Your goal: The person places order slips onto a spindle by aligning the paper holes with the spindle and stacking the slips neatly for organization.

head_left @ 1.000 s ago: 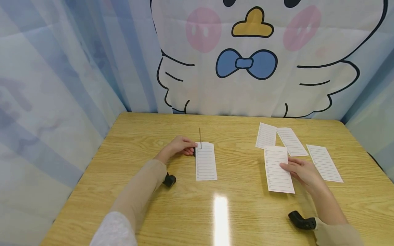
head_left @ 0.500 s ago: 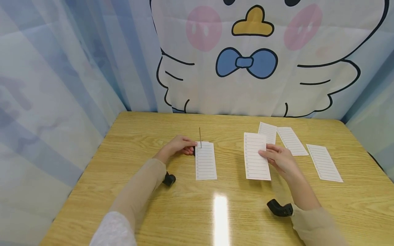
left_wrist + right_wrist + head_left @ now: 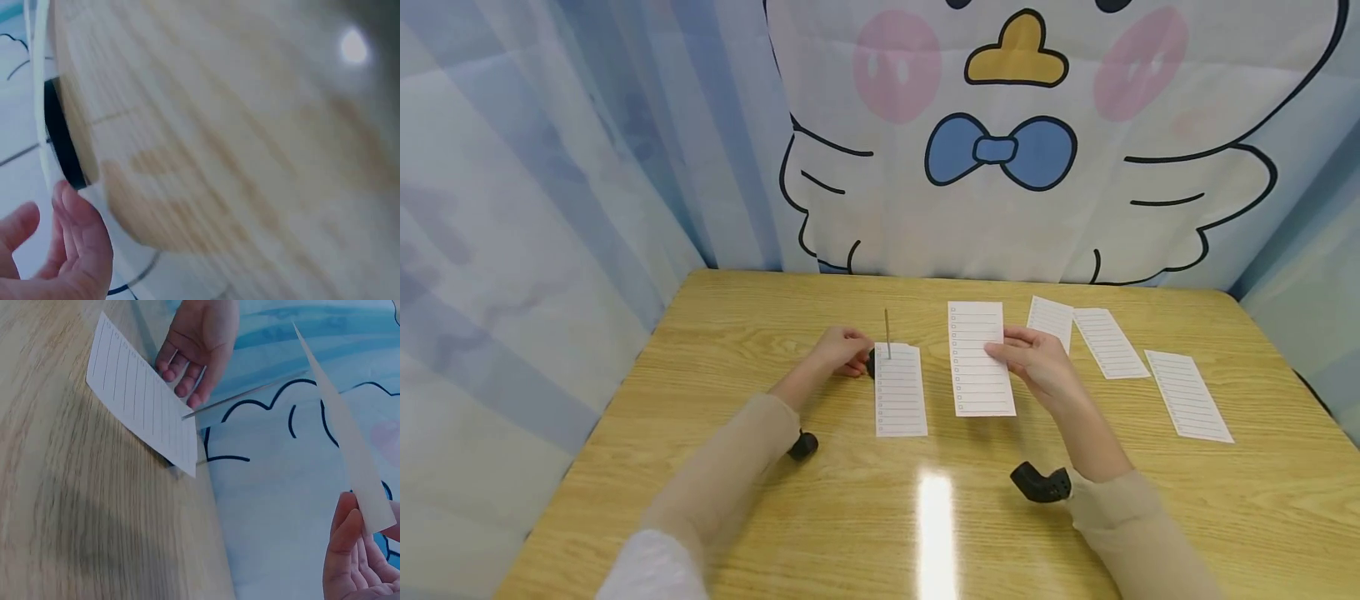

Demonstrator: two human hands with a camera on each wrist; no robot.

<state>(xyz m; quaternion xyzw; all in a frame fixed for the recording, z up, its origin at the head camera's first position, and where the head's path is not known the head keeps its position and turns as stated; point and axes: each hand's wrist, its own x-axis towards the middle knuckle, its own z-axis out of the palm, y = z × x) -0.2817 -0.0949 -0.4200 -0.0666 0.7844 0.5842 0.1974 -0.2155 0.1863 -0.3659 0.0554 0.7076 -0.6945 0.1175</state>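
Observation:
My right hand (image 3: 1037, 362) pinches a white lined checklist sheet (image 3: 979, 367) by its right edge, thumb in front. The sheet is held upright above the table, with its shadow below it. To its left, a thin upright metal spike (image 3: 887, 329) pokes through the top of a small stack of similar sheets (image 3: 900, 400). Part of a black base (image 3: 871, 363) shows at the stack's left edge; the rest is covered. Beside that base is my left hand (image 3: 842, 352), fingers loosely bent and, in the left wrist view, thumb (image 3: 22, 225) apart from the fingers.
Several more lined sheets (image 3: 1190, 396) lie at the right of the wooden table (image 3: 760, 517), two of them (image 3: 1112, 344) toward the back. A black wrist device (image 3: 1041, 483) sticks out from the right sleeve. Behind the table hangs a printed curtain (image 3: 1000, 233).
My right hand has carried its sheet leftward and away from me, close to the spiked stack. My left thumb and fingers have drawn slightly left, off the stack's edge.

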